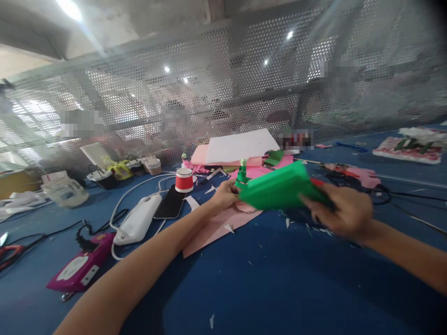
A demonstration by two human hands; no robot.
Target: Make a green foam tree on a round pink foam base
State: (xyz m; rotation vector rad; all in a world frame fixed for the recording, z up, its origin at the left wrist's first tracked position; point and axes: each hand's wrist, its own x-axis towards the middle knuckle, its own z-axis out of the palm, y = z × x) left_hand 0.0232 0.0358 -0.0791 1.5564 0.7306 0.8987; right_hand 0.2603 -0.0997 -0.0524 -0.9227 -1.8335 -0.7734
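Note:
My right hand (340,209) is closed around a sheet of green foam (279,188), held up over the blue table; something red and dark shows in the same grip, too blurred to name. My left hand (225,193) pinches the far left end of the green piece, where a narrow green strip curls upward (242,176). Under both hands lies a pink sheet (216,228) with small white and green scraps around it.
A red and white paper cup (184,180), a black phone (170,203), a white power strip (138,222) with cables and a magenta device (82,267) lie at left. Stacked pink and white sheets (240,146) sit behind. A perforated metal screen (223,83) closes the table's far side.

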